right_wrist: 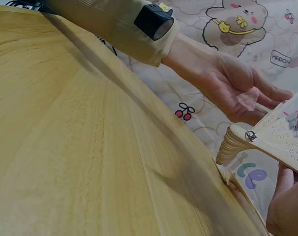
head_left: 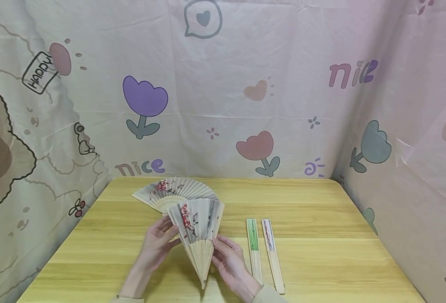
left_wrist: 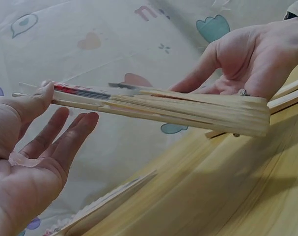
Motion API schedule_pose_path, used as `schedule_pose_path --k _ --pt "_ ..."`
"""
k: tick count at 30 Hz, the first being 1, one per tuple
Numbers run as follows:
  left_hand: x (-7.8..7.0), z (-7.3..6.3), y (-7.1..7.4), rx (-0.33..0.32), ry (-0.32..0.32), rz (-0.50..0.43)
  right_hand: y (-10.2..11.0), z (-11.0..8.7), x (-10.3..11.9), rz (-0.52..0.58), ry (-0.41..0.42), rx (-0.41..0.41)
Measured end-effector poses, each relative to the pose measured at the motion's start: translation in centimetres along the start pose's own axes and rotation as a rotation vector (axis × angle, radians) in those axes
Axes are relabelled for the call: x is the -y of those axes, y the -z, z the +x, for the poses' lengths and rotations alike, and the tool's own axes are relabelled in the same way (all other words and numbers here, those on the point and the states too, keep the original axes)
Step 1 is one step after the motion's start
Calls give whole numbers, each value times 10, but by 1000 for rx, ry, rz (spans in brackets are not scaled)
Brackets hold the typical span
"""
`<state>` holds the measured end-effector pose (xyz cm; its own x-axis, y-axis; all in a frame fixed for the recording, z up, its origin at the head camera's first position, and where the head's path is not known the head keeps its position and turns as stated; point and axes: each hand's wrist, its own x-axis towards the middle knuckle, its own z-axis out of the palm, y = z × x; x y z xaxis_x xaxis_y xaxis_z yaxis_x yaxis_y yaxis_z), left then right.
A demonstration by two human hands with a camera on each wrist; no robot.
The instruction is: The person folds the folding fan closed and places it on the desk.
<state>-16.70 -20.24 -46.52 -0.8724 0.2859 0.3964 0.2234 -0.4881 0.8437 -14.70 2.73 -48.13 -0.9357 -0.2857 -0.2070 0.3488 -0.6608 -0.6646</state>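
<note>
A partly spread folding fan, white with red blossoms and pale ribs, is held up over the table between both hands. My left hand pinches its left edge between thumb and fingers. On the opposite edge, my right hand grips with thumb and fingers near the ribs. The fan's pivot end points toward me; in the left wrist view the folding fan appears nearly edge-on. Behind it a second fan with red blossoms lies widely spread, its right part overlapped by the held one.
To the right, a closed folding fan with a green panel lies beside another closed fan with a white and red panel. They rest on a wooden table. Printed cloth hangs behind and at both sides.
</note>
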Motion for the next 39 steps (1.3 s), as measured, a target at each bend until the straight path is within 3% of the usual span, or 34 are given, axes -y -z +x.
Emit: schedule_pose_path --k 11,15,24,39 --pt "5 8 -12 -46 59 15 4 -2 0 -35 4 9" --pt "6 11 -16 -91 94 76 6 -4 1 -70 6 11" --pt "4 18 -25 -226 236 221 10 -7 8 -149 7 32" --pt "9 24 -29 -173 290 353 17 -7 10 -345 10 71"
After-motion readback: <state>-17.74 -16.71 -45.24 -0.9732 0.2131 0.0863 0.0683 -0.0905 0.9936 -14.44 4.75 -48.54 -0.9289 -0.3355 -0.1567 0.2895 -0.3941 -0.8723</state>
